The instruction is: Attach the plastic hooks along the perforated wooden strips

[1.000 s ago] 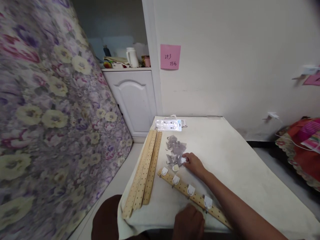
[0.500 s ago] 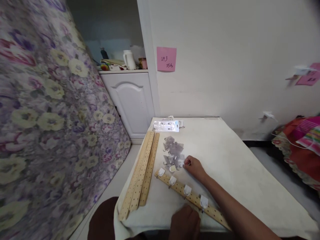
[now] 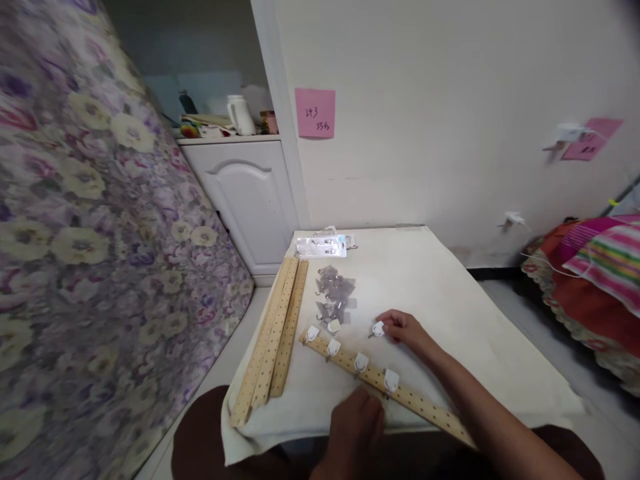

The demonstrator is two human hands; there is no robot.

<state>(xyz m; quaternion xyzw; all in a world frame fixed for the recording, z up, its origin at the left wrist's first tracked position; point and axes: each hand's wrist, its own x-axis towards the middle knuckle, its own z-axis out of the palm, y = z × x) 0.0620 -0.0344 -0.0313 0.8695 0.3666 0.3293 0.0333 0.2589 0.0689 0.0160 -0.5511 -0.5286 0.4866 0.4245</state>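
Note:
My right hand [image 3: 406,331] pinches a white hook [image 3: 379,329] with a metal prong, just above the cloth. In front of me lies a perforated wooden strip [image 3: 345,361], slanting down to the right, with several white hooks [image 3: 361,362] spaced along it. Close to the strip's near edge, my left hand [image 3: 356,417] is closed, fingers curled; what it may hold is hidden. Beyond the strip's far end is a pile of clear hooks [image 3: 334,285] with metal prongs. One loose white hook piece [image 3: 333,325] rests beside that pile.
More perforated wooden strips [image 3: 274,333] lie along the table's left side. Clear hook packaging [image 3: 320,247] sits at the back. A pale cloth [image 3: 450,320] covers the table. A floral curtain [image 3: 100,233] hangs at left; a covered bed [image 3: 595,287] stands at right.
My right hand has drawn away from the clear hook pile, rightward from it, with a white hook between its fingers. My left hand has come slightly nearer the strip. The camera view has shifted.

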